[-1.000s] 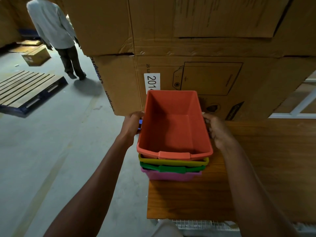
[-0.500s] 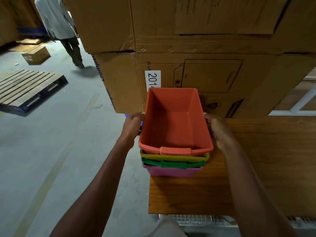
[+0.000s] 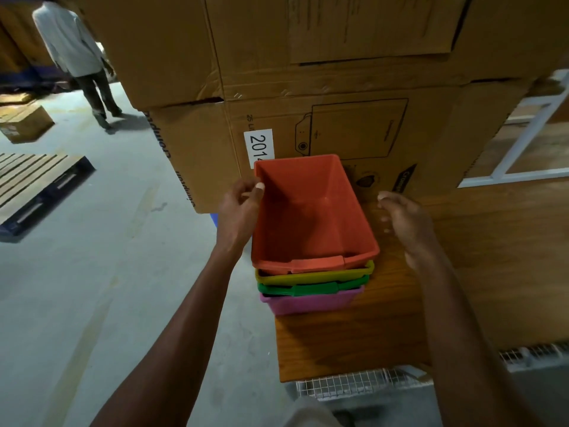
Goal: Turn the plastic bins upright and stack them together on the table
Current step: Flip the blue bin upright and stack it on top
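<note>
Nested under the orange bin (image 3: 311,217), the yellow bin (image 3: 314,274), green bin (image 3: 311,288) and pink bin (image 3: 311,302) show only their near rims at the table's (image 3: 354,343) left edge, while the orange bin covers the white label's (image 3: 259,147) last digits.

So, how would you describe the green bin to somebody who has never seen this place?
Find the wooden table in front of the big cardboard boxes. At its left edge stands one stack of four nested bins. The green bin is third from the top, only its rim showing, under the yellow bin and above the pink bin.
</note>
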Action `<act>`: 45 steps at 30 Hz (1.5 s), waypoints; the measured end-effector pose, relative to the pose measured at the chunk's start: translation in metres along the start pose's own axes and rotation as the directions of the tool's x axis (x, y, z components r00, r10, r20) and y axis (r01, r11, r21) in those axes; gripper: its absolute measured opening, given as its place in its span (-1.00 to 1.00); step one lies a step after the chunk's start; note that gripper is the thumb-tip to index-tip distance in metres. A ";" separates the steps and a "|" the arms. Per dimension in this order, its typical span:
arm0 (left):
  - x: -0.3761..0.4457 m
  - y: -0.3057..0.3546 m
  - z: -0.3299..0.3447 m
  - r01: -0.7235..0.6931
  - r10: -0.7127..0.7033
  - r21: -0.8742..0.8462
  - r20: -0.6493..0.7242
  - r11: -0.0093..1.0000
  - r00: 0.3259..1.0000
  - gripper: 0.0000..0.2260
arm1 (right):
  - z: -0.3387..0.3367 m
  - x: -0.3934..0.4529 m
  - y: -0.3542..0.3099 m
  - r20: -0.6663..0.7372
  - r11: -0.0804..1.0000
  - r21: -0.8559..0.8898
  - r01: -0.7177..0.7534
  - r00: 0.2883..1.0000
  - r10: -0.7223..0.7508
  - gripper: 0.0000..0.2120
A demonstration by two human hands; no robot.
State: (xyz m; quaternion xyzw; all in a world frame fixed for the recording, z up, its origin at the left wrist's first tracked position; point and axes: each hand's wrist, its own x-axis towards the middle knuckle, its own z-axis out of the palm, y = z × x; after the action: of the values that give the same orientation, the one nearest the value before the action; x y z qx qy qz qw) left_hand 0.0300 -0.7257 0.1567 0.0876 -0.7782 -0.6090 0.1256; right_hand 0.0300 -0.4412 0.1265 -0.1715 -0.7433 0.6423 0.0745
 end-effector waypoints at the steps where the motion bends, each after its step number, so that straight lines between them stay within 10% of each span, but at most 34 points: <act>1: -0.001 0.004 0.002 -0.027 0.028 -0.018 0.041 0.999 0.999 -0.79 | -0.007 -0.006 0.001 -0.028 1.000 0.016 0.004 1.000 -0.004 -0.72; 9: -0.024 0.029 0.052 -0.213 0.267 -0.193 0.322 0.958 0.908 -0.77 | -0.086 -0.073 0.042 -0.225 1.000 0.020 -0.024 0.974 0.028 -0.88; 17: -0.107 0.052 0.158 -0.192 0.355 -0.310 0.653 0.931 0.669 -0.75 | -0.175 -0.123 0.099 -0.387 0.981 0.078 -0.178 0.901 0.194 -0.85; 31: -0.257 0.014 0.433 0.112 -0.111 0.063 0.857 0.992 0.504 -0.75 | -0.417 -0.122 0.191 -0.525 0.949 0.159 -0.272 0.791 0.315 -0.86; 45: -0.316 -0.001 0.653 0.240 -0.282 0.196 0.870 0.951 0.404 -0.76 | -0.614 0.001 0.258 -0.601 0.956 0.049 -0.291 0.756 0.261 -0.93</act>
State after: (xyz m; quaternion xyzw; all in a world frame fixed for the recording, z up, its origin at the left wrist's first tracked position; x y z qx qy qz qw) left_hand 0.1334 -0.0296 -0.0200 -0.1215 -0.7161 -0.5600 -0.3985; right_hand 0.2738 0.1597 -0.0264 -0.4755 -0.6626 0.5405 0.2070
